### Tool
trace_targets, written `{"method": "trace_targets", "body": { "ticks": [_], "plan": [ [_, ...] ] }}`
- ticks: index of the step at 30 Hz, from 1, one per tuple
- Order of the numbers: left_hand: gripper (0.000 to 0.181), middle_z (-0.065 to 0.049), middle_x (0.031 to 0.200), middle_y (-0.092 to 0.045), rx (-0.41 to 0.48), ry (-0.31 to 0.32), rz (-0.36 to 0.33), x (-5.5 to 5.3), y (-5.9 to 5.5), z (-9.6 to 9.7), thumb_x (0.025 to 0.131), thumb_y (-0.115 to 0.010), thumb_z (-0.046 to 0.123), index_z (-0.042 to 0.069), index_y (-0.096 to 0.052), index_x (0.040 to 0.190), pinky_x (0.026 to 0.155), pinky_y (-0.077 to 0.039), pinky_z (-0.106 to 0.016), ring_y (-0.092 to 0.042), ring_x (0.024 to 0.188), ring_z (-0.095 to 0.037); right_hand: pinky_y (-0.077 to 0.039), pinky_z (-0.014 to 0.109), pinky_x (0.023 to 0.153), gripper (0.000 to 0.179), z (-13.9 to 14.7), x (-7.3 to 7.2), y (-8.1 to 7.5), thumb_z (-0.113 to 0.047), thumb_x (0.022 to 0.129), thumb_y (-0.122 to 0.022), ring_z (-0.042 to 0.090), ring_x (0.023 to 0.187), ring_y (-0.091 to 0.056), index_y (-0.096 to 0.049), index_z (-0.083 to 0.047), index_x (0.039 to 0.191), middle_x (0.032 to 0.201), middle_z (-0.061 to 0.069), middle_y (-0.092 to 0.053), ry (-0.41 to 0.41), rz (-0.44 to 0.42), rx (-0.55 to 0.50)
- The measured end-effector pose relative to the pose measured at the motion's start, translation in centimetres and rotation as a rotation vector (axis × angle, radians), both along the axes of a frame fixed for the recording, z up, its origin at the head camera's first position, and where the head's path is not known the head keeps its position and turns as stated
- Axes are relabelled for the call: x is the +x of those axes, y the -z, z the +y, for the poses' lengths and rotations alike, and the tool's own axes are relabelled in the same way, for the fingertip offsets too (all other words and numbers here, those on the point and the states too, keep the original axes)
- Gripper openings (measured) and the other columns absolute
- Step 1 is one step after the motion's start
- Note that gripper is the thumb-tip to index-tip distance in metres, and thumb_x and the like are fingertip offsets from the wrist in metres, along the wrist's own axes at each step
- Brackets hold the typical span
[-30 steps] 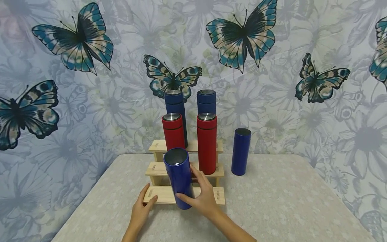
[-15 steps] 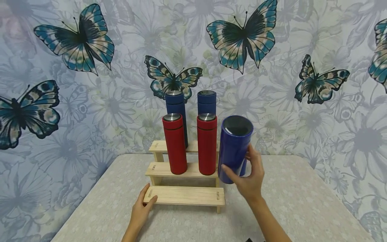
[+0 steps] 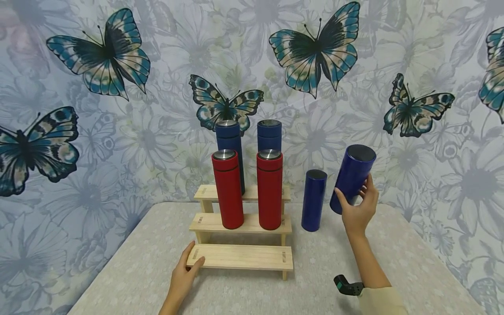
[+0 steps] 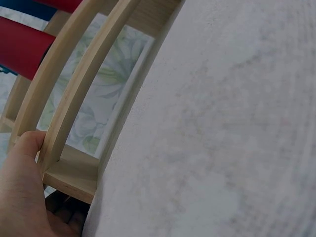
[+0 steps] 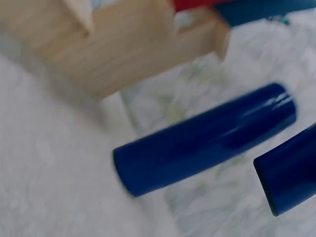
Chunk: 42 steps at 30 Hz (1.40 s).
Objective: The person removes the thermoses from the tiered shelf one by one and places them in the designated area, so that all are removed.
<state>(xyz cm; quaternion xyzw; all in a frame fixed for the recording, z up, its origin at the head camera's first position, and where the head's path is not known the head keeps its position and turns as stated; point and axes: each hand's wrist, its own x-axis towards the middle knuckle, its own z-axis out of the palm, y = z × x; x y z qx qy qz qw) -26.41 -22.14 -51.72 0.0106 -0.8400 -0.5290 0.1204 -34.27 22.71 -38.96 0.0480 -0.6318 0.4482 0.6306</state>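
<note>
My right hand [image 3: 360, 211] grips a glossy blue thermos [image 3: 350, 175] with a dark lid. It is lifted at the right and leans with its top to the right; its lower end [image 5: 291, 173] shows at the right edge of the right wrist view. Beside it a matching blue thermos [image 3: 313, 205] stands upright on the table. With my left hand [image 3: 183, 273] I hold the left end of a three-step wooden stand [image 3: 240, 256], thumb on the bottom shelf. Two red thermoses [image 3: 270, 192] [image 3: 228, 192] stand on the middle shelf, two darker blue thermoses [image 3: 269, 135] [image 3: 229, 138] behind on the top.
The table [image 3: 315, 271] has a pale patterned cover and reaches back to a wall [image 3: 169, 153] printed with butterflies and flowers. A black wrist device [image 3: 348, 286] sticks out from my right wrist, near the sleeve [image 3: 382, 302].
My right hand has carried the blue thermos from in front of the stand to the right, past the standing blue one. The bottom shelf came into full view. My left hand stayed on the stand.
</note>
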Motion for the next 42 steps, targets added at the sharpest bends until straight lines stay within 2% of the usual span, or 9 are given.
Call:
{"method": "trace_targets", "body": {
  "ticks": [4, 8, 12, 16, 22, 33, 42],
  "plan": [
    [0.072, -0.026, 0.141, -0.033, 0.001, 0.003, -0.001, 0.0, -0.1, 0.0, 0.089, -0.057, 0.044, 0.015, -0.024, 0.146, 0.094, -0.038, -0.054, -0.039, 0.123, -0.043, -0.044, 0.03, 0.084, 0.088, 1.4, -1.8, 2.5, -0.006, 0.066, -0.084, 0.027, 0.104, -0.053, -0.039, -0.013, 0.141, 0.12, 0.017, -0.051, -0.014, -0.109, -0.05],
    [0.071, -0.025, 0.141, -0.034, -0.001, -0.004, 0.002, 0.0, -0.1, 0.0, 0.089, -0.057, 0.044, 0.016, -0.025, 0.146, 0.094, -0.039, -0.054, -0.039, 0.123, -0.043, -0.044, 0.04, 0.084, 0.089, 2.4, -3.1, 5.2, -0.008, 0.068, -0.083, 0.03, 0.105, -0.051, -0.035, -0.012, 0.143, 0.121, 0.02, -0.048, -0.012, -0.225, -0.067],
    [0.071, -0.024, 0.142, -0.034, -0.004, -0.009, -0.002, -0.1, -0.1, 0.0, 0.089, -0.057, 0.045, 0.016, -0.025, 0.146, 0.094, -0.038, -0.053, -0.039, 0.124, -0.041, -0.043, 0.045, 0.081, 0.089, 3.0, -3.9, 7.4, -0.009, 0.067, -0.083, 0.033, 0.1, -0.051, -0.035, -0.012, 0.143, 0.119, 0.022, -0.047, 0.011, -0.312, -0.072],
    [0.071, -0.025, 0.141, -0.034, -0.004, -0.009, -0.005, 0.0, 0.0, 0.0, 0.089, -0.057, 0.045, 0.016, -0.025, 0.146, 0.093, -0.039, -0.054, -0.04, 0.123, -0.042, -0.041, 0.045, 0.083, 0.089, 3.1, -4.2, 8.7, -0.011, 0.068, -0.084, 0.035, 0.098, -0.05, -0.034, -0.011, 0.142, 0.118, 0.023, -0.047, 0.016, -0.367, -0.071],
    [0.072, -0.024, 0.142, -0.034, 0.003, -0.003, -0.01, 0.2, -0.1, 0.0, 0.089, -0.057, 0.045, 0.017, -0.025, 0.146, 0.093, -0.039, -0.054, -0.041, 0.122, -0.042, -0.039, 0.045, 0.086, 0.086, 3.1, -4.6, 9.6, -0.015, 0.069, -0.083, 0.035, 0.099, -0.049, -0.036, -0.009, 0.14, 0.117, 0.023, -0.047, 0.027, -0.405, -0.072],
    [0.069, -0.025, 0.141, -0.033, -0.004, 0.008, 0.011, 0.2, -0.2, -0.1, 0.091, -0.057, 0.042, 0.016, -0.025, 0.146, 0.094, -0.038, -0.054, -0.039, 0.123, -0.043, -0.039, 0.046, 0.087, 0.09, 3.1, -4.6, 9.7, -0.02, 0.07, -0.082, 0.035, 0.1, -0.049, -0.032, -0.019, 0.144, 0.117, 0.023, -0.047, 0.043, -0.463, -0.035],
    [0.067, -0.026, 0.14, -0.035, 0.001, 0.012, 0.033, 0.3, -0.3, 0.0, 0.091, -0.057, 0.039, 0.016, -0.025, 0.146, 0.092, -0.039, -0.055, -0.041, 0.122, -0.044, -0.038, 0.047, 0.087, 0.09, 3.0, -4.7, 9.7, -0.018, 0.069, -0.083, 0.036, 0.098, -0.048, -0.032, -0.013, 0.143, 0.115, 0.023, -0.047, 0.093, -0.464, -0.025]
  ]
}}
